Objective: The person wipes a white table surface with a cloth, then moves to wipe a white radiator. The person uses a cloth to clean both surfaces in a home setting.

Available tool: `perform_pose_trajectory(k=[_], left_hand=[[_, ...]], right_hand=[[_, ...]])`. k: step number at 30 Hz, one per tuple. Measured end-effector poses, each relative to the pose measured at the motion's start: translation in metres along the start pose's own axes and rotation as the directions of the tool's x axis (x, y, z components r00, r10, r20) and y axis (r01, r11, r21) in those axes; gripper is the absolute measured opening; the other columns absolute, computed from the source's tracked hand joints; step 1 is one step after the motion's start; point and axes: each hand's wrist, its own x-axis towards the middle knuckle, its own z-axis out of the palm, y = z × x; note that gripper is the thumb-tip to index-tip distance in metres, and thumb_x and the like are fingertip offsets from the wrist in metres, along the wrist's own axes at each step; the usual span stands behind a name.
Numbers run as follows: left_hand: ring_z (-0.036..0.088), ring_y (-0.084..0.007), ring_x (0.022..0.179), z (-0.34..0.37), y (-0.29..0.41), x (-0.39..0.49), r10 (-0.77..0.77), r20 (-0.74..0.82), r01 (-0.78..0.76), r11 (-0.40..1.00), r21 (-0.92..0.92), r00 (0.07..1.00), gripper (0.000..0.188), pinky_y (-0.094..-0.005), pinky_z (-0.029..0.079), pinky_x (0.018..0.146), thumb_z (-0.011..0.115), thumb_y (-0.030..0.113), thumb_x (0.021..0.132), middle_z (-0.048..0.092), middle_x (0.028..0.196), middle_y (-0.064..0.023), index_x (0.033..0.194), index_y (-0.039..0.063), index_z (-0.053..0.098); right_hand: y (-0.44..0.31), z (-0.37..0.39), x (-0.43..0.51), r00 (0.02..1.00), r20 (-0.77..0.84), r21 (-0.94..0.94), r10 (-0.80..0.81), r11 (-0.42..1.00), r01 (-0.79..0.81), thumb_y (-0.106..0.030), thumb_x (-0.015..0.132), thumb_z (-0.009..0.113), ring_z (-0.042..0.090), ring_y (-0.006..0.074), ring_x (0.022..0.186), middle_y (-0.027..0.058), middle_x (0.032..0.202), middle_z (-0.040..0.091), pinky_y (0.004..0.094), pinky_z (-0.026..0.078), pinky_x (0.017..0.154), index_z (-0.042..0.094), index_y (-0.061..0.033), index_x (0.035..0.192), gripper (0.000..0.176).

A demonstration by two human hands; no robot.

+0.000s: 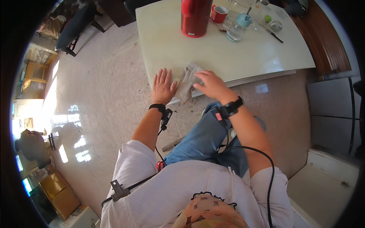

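Note:
My left hand (pixel 164 89) lies flat with fingers apart on the near left corner of a pale tabletop (pixel 228 57). Just right of it, a crumpled grey-beige cloth (pixel 186 82) rests on the table, its lower end hanging past the near edge. At the cloth's right side is my right hand (pixel 211 84), fingers spread and curved, with fingertips over or touching the fabric. Whether those fingertips press on it cannot be told. Both wrists carry black straps with small cabled devices.
On the table's far half stand a red cylindrical flask (pixel 195 20), a red mug (pixel 219 14), a spoon (pixel 219 27), a clear bottle with light-blue lid (pixel 239 28), a knife (pixel 272 34) and a glass object (pixel 276 26). A dark padded seat (pixel 75 25) stands at upper left.

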Motion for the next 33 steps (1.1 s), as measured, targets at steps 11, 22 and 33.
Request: perform_pose_trajectory(k=[11, 22, 33], left_hand=[[0.029, -0.0302, 0.151, -0.006, 0.003, 0.001, -0.042, 0.028, 0.042, 0.999, 0.011, 0.999, 0.065, -0.0482, 0.017, 0.125, 0.047, 0.051, 0.101, 0.037, 0.160, -0.0130, 0.153, 0.014, 0.042], [0.027, -0.0295, 0.151, -0.010, 0.010, 0.001, -0.088, 0.026, 0.087, 0.995, 0.047, 0.996, 0.064, -0.0485, 0.016, 0.125, 0.048, 0.051, 0.101, 0.037, 0.160, -0.0125, 0.154, 0.015, 0.041], [0.031, -0.0317, 0.150, -0.012, 0.012, 0.002, -0.113, 0.027, 0.110, 0.990, 0.083, 0.993, 0.063, -0.0499, 0.017, 0.124, 0.051, 0.049, 0.100, 0.040, 0.158, -0.0144, 0.153, 0.016, 0.043]], right_hand=[[0.009, 0.072, 0.033, 0.998, 0.068, -0.236, -0.011, 0.971, 0.027, -0.026, 0.070, 0.083, 0.050, 0.0343, 0.130, 0.0127, 0.137, 0.056, 0.0467, 0.043, 0.108, 0.061, -0.0074, 0.108, 0.048], [0.112, -0.019, 0.014, 0.884, 0.066, -0.309, 0.462, 0.852, -0.422, -0.037, 0.081, 0.079, 0.045, 0.0307, 0.140, 0.0095, 0.154, 0.045, 0.0430, 0.042, 0.111, 0.061, -0.0116, 0.117, 0.048], [0.150, -0.027, -0.002, 0.914, -0.073, -0.178, 0.400, 0.896, -0.406, -0.034, 0.074, 0.084, 0.051, 0.0345, 0.128, 0.0150, 0.141, 0.051, 0.0421, 0.044, 0.107, 0.060, -0.0095, 0.115, 0.054]])
